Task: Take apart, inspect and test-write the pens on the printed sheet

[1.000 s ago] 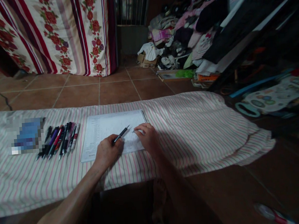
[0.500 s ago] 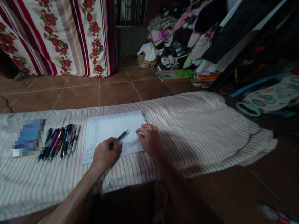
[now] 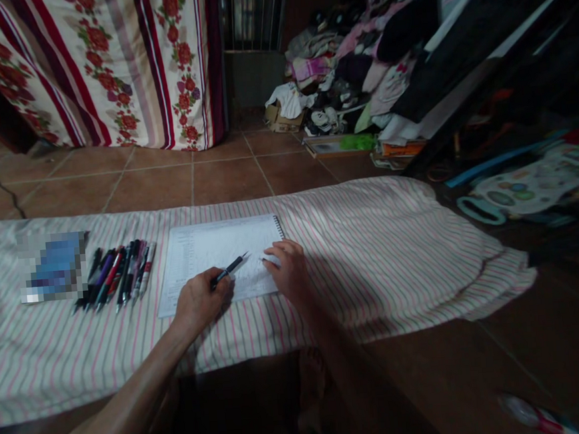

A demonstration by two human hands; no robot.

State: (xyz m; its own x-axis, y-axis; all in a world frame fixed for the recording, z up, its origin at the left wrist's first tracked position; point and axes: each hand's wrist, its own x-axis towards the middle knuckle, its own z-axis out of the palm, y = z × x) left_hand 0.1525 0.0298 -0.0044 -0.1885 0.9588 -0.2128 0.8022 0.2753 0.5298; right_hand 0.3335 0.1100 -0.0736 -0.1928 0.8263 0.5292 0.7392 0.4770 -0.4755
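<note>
left hand: fingers closed, pinching black pen over notebook | right hand: fingers curled, pressing page near its right edge

White notebook page on pink-and-grey striped white cloth. Left of the notebook, black, purple and red pens. Beyond it, brown floor tiles and cream curtain with red roses, maroon stripes.

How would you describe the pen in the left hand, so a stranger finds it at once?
Start at the pink-striped cloth on the floor, then the white spiral-bound paper pad lying on it. The slim black pen slants above that page in the left hand; the other pens lie in a row left of the pad.
</note>
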